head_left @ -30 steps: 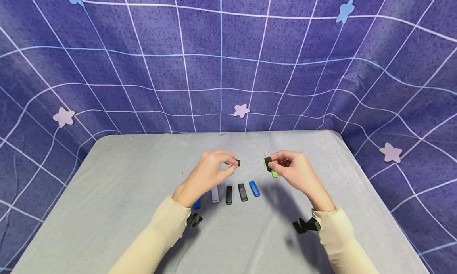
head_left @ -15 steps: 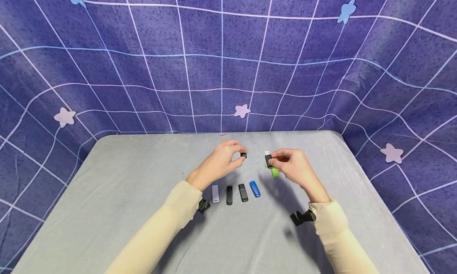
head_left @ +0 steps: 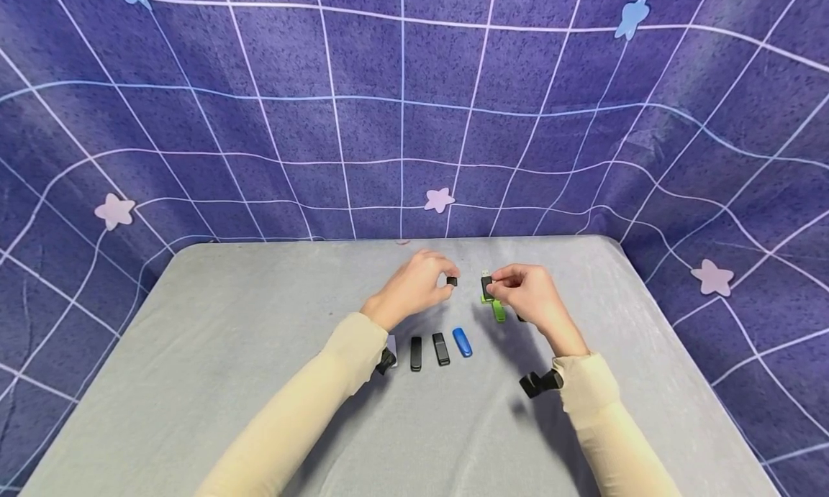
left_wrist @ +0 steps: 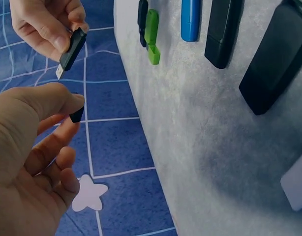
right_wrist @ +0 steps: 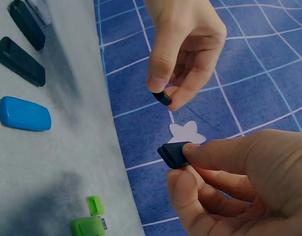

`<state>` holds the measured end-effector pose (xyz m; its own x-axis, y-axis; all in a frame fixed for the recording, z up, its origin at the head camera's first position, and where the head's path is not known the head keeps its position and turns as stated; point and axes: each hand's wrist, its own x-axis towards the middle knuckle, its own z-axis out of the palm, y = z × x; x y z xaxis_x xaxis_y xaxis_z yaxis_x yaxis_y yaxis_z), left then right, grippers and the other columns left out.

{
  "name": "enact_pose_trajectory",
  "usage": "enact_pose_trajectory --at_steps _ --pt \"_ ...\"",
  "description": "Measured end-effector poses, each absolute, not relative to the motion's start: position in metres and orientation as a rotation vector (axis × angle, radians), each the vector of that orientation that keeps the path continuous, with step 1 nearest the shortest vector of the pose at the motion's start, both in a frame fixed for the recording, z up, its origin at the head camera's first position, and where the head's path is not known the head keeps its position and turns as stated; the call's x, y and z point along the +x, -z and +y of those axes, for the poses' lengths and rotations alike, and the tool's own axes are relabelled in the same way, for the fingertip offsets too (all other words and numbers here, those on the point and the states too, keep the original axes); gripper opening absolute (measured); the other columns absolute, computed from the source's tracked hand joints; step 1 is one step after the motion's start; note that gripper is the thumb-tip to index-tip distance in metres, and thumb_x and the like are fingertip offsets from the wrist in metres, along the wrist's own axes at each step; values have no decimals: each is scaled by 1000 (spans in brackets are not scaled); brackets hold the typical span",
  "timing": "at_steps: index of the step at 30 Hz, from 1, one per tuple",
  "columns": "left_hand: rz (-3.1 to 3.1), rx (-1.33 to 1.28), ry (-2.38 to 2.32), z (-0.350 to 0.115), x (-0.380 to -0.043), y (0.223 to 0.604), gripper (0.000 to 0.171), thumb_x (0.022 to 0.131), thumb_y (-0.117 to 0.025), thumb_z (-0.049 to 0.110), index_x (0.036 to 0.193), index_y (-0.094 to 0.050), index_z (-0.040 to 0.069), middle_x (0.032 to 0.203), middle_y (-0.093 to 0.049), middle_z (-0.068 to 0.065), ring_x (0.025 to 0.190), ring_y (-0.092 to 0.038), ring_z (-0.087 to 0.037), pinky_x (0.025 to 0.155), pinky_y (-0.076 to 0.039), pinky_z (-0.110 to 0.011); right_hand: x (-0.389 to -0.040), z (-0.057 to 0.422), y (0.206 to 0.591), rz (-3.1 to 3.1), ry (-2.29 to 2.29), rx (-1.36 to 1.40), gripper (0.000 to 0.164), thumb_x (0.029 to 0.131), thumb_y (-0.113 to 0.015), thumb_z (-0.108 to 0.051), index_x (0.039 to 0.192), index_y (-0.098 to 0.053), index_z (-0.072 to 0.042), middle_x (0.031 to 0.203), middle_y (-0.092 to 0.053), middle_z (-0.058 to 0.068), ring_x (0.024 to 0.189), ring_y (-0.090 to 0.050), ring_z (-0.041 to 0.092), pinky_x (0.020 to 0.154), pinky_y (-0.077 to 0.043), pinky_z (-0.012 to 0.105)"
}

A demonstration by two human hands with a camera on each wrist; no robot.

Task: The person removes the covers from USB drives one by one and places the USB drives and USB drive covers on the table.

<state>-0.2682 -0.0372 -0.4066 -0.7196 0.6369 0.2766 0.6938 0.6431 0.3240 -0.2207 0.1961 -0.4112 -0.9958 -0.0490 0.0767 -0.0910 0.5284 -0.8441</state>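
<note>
In the head view my left hand (head_left: 414, 285) pinches a small black cap (left_wrist: 77, 116) between thumb and forefinger. Facing it, my right hand (head_left: 532, 292) holds a black USB flash drive (head_left: 487, 288) by its body. The drive's bare metal plug (left_wrist: 60, 72) sticks out, uncapped. A gap separates cap and drive, both raised over the far part of the table. Below the right hand lies a green USB flash drive (head_left: 499, 311), its green cap (right_wrist: 95, 205) off beside it.
In a row on the grey cloth (head_left: 259, 353) lie a blue flash drive (head_left: 463, 342), a dark grey one (head_left: 441, 349), a black one (head_left: 416, 354) and a light lilac one (left_wrist: 297, 184). Another dark piece (left_wrist: 142, 22) lies beside the green drive. A purple curtain (head_left: 363, 130) hangs behind.
My left hand has moved right and away from me with the cap, nearer the drive. My right hand has risen slightly in the view, still holding the drive.
</note>
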Motion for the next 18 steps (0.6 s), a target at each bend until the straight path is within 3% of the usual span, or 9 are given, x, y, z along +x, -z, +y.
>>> enact_pose_trajectory --at_steps 6,13,18 --pt "-2741 -1105 601 -30 -272 411 25 89 -75 14 114 -77 10 109 -75 -3 111 -65 -24 100 -53 -36 -226 195 418 -2690 -1527 114 22 88 -76 -7 105 -74 8 85 -75 17 65 -66 12 56 -52 23" --pt "-2793 -1052 603 -24 -273 415 23 90 -77 15 112 -77 9 105 -75 -3 107 -65 -23 97 -53 -36 -228 191 421 -2690 -1570 87 22 89 -76 -5 106 -73 9 89 -76 22 74 -75 30 59 -57 27" --pt "-2811 -1047 594 -22 -275 418 22 90 -77 14 111 -77 10 104 -75 -3 106 -66 -23 98 -52 -35 -229 188 422 -2704 -1568 76 21 89 -76 -5 105 -73 8 89 -76 22 78 -75 34 57 -54 24"
